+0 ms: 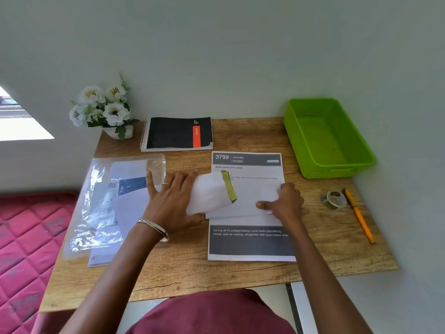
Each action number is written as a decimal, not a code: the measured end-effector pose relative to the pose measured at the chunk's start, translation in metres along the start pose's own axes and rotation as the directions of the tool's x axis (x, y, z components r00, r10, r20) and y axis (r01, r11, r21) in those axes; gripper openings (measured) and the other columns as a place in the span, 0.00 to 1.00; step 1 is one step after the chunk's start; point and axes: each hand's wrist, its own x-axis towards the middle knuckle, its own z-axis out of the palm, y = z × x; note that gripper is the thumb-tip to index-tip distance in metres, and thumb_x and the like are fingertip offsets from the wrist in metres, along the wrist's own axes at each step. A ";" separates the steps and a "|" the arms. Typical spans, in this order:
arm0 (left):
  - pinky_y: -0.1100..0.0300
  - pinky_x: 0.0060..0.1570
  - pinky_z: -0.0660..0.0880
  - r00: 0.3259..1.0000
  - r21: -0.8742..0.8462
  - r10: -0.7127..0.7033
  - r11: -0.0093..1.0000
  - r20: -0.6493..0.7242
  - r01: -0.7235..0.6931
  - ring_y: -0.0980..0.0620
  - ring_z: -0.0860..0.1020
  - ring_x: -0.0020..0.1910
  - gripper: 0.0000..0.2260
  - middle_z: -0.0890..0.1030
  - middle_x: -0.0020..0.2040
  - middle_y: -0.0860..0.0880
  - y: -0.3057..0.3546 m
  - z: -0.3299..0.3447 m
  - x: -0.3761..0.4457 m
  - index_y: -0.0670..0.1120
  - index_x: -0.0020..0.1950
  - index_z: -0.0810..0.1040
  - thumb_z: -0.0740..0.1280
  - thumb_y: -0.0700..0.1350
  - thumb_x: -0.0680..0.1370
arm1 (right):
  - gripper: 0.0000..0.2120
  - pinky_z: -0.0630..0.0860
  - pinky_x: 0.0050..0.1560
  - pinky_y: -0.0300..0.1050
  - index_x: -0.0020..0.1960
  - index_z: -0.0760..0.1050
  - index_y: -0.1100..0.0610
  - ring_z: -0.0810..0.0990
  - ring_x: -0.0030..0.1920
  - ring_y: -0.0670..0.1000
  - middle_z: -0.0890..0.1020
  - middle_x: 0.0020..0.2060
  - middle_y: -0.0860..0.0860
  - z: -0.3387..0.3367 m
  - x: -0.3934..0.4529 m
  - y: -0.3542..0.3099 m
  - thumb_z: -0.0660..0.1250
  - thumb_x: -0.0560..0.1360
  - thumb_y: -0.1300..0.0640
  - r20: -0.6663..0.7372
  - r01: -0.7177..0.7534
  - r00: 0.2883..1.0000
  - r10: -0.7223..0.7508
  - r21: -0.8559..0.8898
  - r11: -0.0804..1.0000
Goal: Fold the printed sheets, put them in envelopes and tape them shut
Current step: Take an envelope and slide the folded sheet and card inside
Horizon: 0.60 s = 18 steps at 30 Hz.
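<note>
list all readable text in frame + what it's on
"3799", "KITCHEN", "Make juice ice cubes": top of the printed sheet.
"Ice tray (6-12 compartments), juice bottle (200-500ml), funnel, sink for rinsing, refrigerator with open freezer dra…": its lower dark band, cut off at the edge.
Small lines beside the envelope: too small to read.
Notebook orange strip: blurred.
Plastic pack labels, barcode: unreadable.

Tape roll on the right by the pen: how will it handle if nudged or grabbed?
The tape roll looks small and hollow, so probably light. It seems to lie tilted rather than flat, so a nudge may rock or roll it toward the pen. Its smooth rim may slip on the table.
</note>
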 end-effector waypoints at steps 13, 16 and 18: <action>0.26 0.63 0.41 0.998 0.037 0.007 0.999 -0.057 -0.005 0.44 0.65 0.66 0.43 0.68 0.65 0.49 0.001 -0.010 0.007 0.49 0.72 0.56 0.58 0.69 0.62 | 0.11 0.74 0.40 0.49 0.38 0.72 0.59 0.73 0.37 0.52 0.75 0.36 0.59 -0.021 0.010 0.016 0.75 0.68 0.60 0.081 0.064 0.987 -0.140 0.597 0.800; 0.25 0.63 0.41 0.999 0.030 0.000 1.000 -0.042 0.002 0.44 0.64 0.66 0.44 0.67 0.65 0.49 0.000 -0.011 0.010 0.50 0.73 0.54 0.56 0.69 0.61 | 0.09 0.78 0.51 0.58 0.50 0.74 0.59 0.81 0.48 0.58 0.81 0.47 0.60 -0.037 0.004 0.020 0.71 0.73 0.57 0.063 0.175 0.964 -0.260 0.586 0.791; 0.26 0.63 0.41 0.999 0.020 -0.010 1.000 -0.031 0.010 0.44 0.63 0.67 0.45 0.66 0.66 0.49 -0.001 -0.010 0.011 0.50 0.74 0.53 0.56 0.69 0.61 | 0.09 0.80 0.45 0.53 0.53 0.72 0.56 0.81 0.48 0.56 0.81 0.48 0.55 -0.048 -0.003 0.020 0.69 0.75 0.57 -0.089 0.283 0.954 -0.287 0.585 0.760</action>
